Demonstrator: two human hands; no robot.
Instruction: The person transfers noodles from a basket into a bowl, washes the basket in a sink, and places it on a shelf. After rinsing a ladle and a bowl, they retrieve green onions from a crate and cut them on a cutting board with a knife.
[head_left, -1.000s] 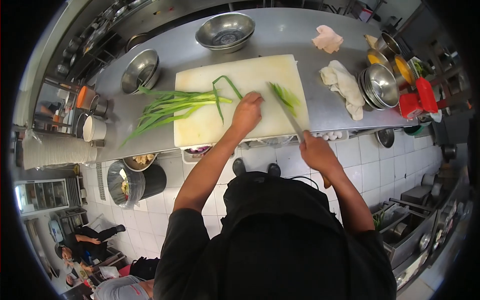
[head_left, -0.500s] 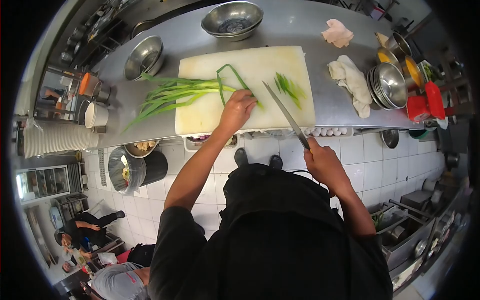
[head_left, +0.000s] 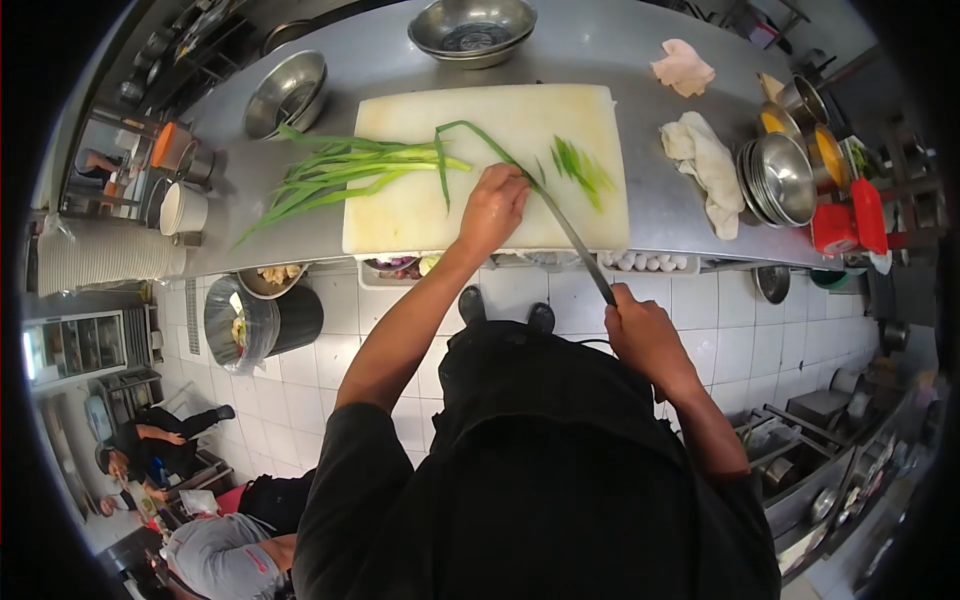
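On the white cutting board (head_left: pixel 400 220), my left hand (head_left: pixel 495 205) is closed on a long green stalk (head_left: pixel 480 133), which bends back toward the left. My right hand (head_left: pixel 645 335) grips a long knife (head_left: pixel 572 235); its blade slants up to the left, with the tip beside my left fingers at the stalk. A bunch of green onions (head_left: pixel 340 172) lies across the board's left edge and onto the metal table. Thin cut green pieces (head_left: pixel 582 170) lie on the board's right part.
Metal bowls (head_left: pixel 472 30) stand beyond the board, another (head_left: pixel 287 95) to the left. Cloths (head_left: pixel 704 165), stacked bowls (head_left: pixel 782 175) and a red container (head_left: pixel 835 228) are on the right. A lined bin (head_left: pixel 240 325) stands below left. People (head_left: pixel 225 555) are at lower left.
The knife has moved left, its blade now against the stalk by my left hand. My left hand has shifted slightly right and up with the stalk. The view has shifted slightly.
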